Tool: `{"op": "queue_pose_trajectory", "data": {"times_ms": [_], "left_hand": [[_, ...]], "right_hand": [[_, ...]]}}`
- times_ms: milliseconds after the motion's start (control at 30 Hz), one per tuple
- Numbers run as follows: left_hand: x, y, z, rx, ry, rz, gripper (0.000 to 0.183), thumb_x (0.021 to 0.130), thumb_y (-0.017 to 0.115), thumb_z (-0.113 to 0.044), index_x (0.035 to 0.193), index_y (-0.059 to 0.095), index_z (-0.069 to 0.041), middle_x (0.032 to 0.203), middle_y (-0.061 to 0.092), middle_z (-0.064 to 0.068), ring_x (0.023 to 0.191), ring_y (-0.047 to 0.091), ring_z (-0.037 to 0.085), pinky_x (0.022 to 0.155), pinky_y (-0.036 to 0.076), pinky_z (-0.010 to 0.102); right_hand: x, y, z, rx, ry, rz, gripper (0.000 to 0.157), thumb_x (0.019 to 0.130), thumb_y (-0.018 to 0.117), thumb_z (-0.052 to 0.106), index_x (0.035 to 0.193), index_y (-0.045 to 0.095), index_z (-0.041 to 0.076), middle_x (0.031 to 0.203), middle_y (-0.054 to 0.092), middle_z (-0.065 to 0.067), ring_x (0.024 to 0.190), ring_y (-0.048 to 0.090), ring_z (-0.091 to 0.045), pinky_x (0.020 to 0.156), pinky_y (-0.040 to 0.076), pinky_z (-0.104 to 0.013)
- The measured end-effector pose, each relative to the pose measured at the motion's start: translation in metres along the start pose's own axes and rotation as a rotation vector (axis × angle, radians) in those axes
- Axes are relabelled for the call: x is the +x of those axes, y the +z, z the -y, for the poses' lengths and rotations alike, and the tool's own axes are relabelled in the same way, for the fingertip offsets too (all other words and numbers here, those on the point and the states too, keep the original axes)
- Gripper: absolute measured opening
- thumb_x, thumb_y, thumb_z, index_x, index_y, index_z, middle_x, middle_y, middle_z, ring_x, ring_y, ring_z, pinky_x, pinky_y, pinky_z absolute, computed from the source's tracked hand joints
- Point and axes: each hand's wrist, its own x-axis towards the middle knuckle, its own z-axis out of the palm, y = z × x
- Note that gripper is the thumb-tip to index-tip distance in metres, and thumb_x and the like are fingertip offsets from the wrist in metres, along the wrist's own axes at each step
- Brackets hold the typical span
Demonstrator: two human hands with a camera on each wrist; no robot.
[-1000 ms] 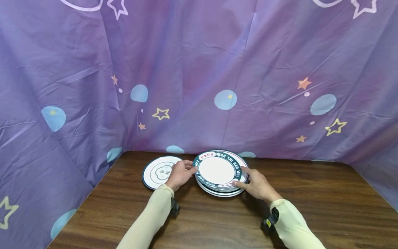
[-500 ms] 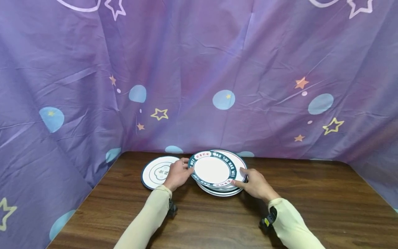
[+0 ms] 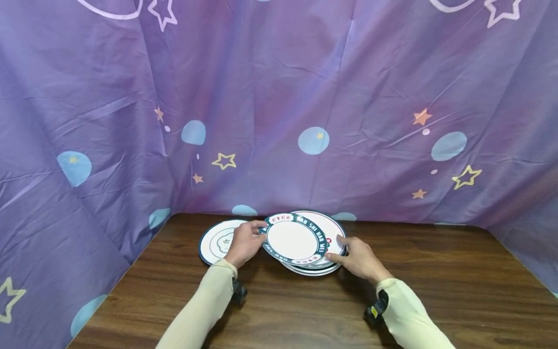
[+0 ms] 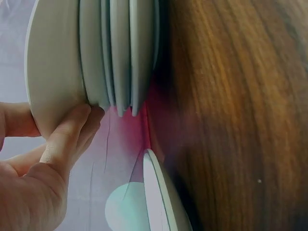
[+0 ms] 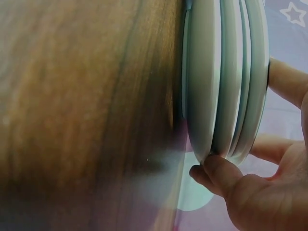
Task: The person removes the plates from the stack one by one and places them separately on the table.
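Note:
In the head view, a white plate with a green lettered rim (image 3: 292, 241) sits on top of a stack of plates (image 3: 310, 271), shifted left of those below. My left hand (image 3: 244, 241) pinches its left edge; the left wrist view shows fingers (image 4: 67, 132) under the raised top plate (image 4: 54, 67). At the stack's right side, my right hand (image 3: 359, 257) holds the edge, thumb near the top plate's rim. In the right wrist view its fingers (image 5: 222, 174) lie against the rims of the stacked plates (image 5: 204, 86).
A separate white plate with a dark rim and printed centre (image 3: 213, 242) lies left of the stack, partly hidden by my left hand. The brown wooden table (image 3: 305, 315) meets a purple patterned curtain (image 3: 279, 97) behind the plates.
The top plate has slid left with my left hand, uncovering more of the plate beneath, where a red print now shows. My right hand has stayed about where it was.

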Motion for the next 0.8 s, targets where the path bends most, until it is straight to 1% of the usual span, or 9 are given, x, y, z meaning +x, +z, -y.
{"op": "queue_pose_trajectory", "data": {"times_ms": [67, 133, 233, 300, 367, 433, 533, 667, 800], "left_hand": [[-0.001, -0.003, 0.001, -0.006, -0.008, -0.007, 0.038, 0.081, 0.062, -0.001, 0.118, 0.072, -0.003, 0.113, 0.074, 0.023, 0.106, 0.071, 0.032, 0.092, 0.057, 0.042], [-0.001, -0.007, 0.002, -0.005, -0.018, -0.015, 0.039, 0.081, 0.062, -0.001, 0.118, 0.072, -0.003, 0.113, 0.073, 0.023, 0.106, 0.070, 0.032, 0.090, 0.058, 0.041], [-0.002, -0.014, 0.007, -0.034, -0.061, -0.017, 0.038, 0.083, 0.061, 0.000, 0.120, 0.071, -0.004, 0.114, 0.073, 0.023, 0.105, 0.070, 0.032, 0.077, 0.058, 0.034], [-0.004, -0.019, 0.011, -0.065, -0.101, -0.004, 0.037, 0.085, 0.060, 0.001, 0.121, 0.071, -0.003, 0.115, 0.072, 0.023, 0.103, 0.070, 0.029, 0.067, 0.054, 0.027], [-0.005, -0.024, 0.014, -0.091, -0.131, 0.009, 0.036, 0.087, 0.059, 0.002, 0.122, 0.070, -0.003, 0.116, 0.072, 0.023, 0.102, 0.069, 0.026, 0.063, 0.051, 0.022], [-0.007, -0.029, 0.017, -0.124, -0.152, 0.022, 0.036, 0.089, 0.059, 0.002, 0.123, 0.069, -0.002, 0.116, 0.071, 0.024, 0.101, 0.069, 0.024, 0.064, 0.051, 0.021], [-0.010, -0.035, 0.021, -0.159, -0.160, 0.031, 0.035, 0.090, 0.058, 0.002, 0.123, 0.068, 0.001, 0.113, 0.071, 0.024, 0.095, 0.070, 0.020, 0.067, 0.053, 0.022], [-0.013, -0.043, 0.025, -0.217, -0.185, 0.041, 0.035, 0.090, 0.057, 0.004, 0.124, 0.066, 0.003, 0.109, 0.072, 0.023, 0.082, 0.066, 0.012, 0.067, 0.055, 0.023], [-0.016, -0.051, 0.029, -0.289, -0.248, 0.082, 0.036, 0.093, 0.055, 0.006, 0.128, 0.064, 0.002, 0.106, 0.072, 0.019, 0.076, 0.063, 0.009, 0.067, 0.056, 0.024]], "right_hand": [[-0.001, 0.001, 0.001, 0.006, 0.006, 0.002, 0.075, 0.085, 0.077, 0.038, 0.136, 0.054, -0.012, 0.139, 0.056, -0.031, 0.132, 0.051, -0.046, 0.109, 0.042, -0.057], [-0.001, 0.002, 0.001, 0.010, 0.009, 0.001, 0.074, 0.086, 0.077, 0.037, 0.135, 0.054, -0.013, 0.139, 0.056, -0.031, 0.132, 0.051, -0.047, 0.110, 0.042, -0.057], [-0.001, 0.002, 0.002, 0.014, 0.007, -0.003, 0.073, 0.086, 0.077, 0.035, 0.135, 0.053, -0.014, 0.138, 0.056, -0.033, 0.132, 0.051, -0.048, 0.110, 0.041, -0.057], [-0.001, 0.002, 0.001, 0.015, 0.004, -0.005, 0.073, 0.086, 0.077, 0.034, 0.135, 0.053, -0.015, 0.138, 0.056, -0.034, 0.131, 0.052, -0.048, 0.110, 0.041, -0.057], [0.000, 0.002, 0.001, 0.016, 0.000, -0.007, 0.074, 0.086, 0.077, 0.034, 0.135, 0.053, -0.015, 0.138, 0.056, -0.034, 0.132, 0.052, -0.048, 0.110, 0.042, -0.057], [-0.001, 0.002, 0.000, 0.016, -0.001, -0.006, 0.074, 0.086, 0.077, 0.034, 0.135, 0.053, -0.015, 0.138, 0.056, -0.033, 0.132, 0.052, -0.047, 0.109, 0.042, -0.057], [-0.002, 0.001, -0.001, 0.015, -0.007, -0.006, 0.074, 0.086, 0.077, 0.035, 0.134, 0.053, -0.016, 0.137, 0.055, -0.035, 0.131, 0.052, -0.048, 0.108, 0.043, -0.057], [-0.001, -0.001, 0.000, 0.019, -0.021, 0.006, 0.075, 0.086, 0.077, 0.033, 0.134, 0.051, -0.018, 0.137, 0.054, -0.036, 0.130, 0.052, -0.048, 0.109, 0.042, -0.058], [0.000, -0.001, 0.002, 0.027, -0.029, 0.031, 0.076, 0.087, 0.076, 0.032, 0.136, 0.049, -0.019, 0.138, 0.052, -0.037, 0.132, 0.051, -0.048, 0.110, 0.041, -0.057]]}}
